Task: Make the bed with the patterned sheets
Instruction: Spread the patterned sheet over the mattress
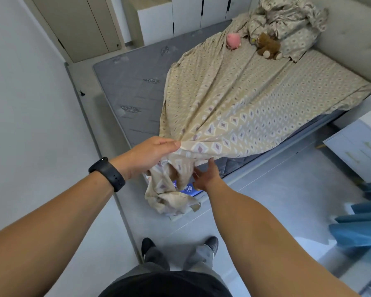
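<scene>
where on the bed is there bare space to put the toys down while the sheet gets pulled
The grey mattress lies bare on its wall side, left of the patterned sheet. The far corner is crowded: pink toy, brown teddy, bunched bedding. Both hands work the near corner.

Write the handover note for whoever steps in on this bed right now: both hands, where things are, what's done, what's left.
Left hand: grips the bunched corner of the patterned sheet at the foot of the bed.
Right hand: open, fingers under the same corner.
Sheet covers only the right part of the grey mattress; the left strip is bare.
Pink plush, brown teddy and a crumpled patterned duvet sit at the head end.
Done: sheet partly laid.
Left: pull it across, smooth the folds, tuck corners, spread the duvet.
</scene>
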Demonstrator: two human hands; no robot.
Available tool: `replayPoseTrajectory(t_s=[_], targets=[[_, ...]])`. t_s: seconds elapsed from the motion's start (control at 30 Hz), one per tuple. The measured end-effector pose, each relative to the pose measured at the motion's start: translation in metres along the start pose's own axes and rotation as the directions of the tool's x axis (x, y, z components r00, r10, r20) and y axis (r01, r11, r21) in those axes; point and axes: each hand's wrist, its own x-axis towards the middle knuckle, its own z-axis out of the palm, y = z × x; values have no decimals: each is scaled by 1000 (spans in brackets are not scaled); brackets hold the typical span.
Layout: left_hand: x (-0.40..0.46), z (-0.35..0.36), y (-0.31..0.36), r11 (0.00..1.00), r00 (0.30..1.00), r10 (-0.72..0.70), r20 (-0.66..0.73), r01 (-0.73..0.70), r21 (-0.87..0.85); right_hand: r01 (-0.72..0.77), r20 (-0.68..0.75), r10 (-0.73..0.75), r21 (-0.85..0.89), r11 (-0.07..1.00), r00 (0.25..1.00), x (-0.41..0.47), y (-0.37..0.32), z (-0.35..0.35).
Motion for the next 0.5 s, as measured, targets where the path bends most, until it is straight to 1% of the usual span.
replayPoseTrajectory(t_s=[0.03,0.1,0.17,0.27,0.33,0.37,0.4,0.47,0.5], targets=[[1,-2,3,1000,1000,-7,-6,7,-13,27,-2,-27,-3,1000,1000,7,2,-1],[-2,-6,5,999,1000,1,-17,-2,-48,71,25,-69,-91,993,997,13,5,-3],[-6,-6,9,997,1000,-6,-6,6,-83,36,37,-33,-92,995,999,26,6,-5],[-11,-4,15,992,1000,-6,-20,3,-130,-2,29,6,-131,991,1000,18,6,1],[-13,-2,22,979,999,-9,-34,2,-204,2,39,0,-70,998,999,20,7,3],[-11,-3,26,977,999,0,-40,-8,-215,-8,46,9,-28,1000,999,25,6,3],[-10,-3,29,976,999,13,-34,-20,-219,-61,44,60,30,998,997,29,7,2],[-8,-5,35,978,1000,15,-23,-19,-206,-95,174,78,89,992,982,30,10,2],[-7,-7,36,981,1000,9,-18,-12,-195,-75,200,51,113,991,978,27,12,3]])
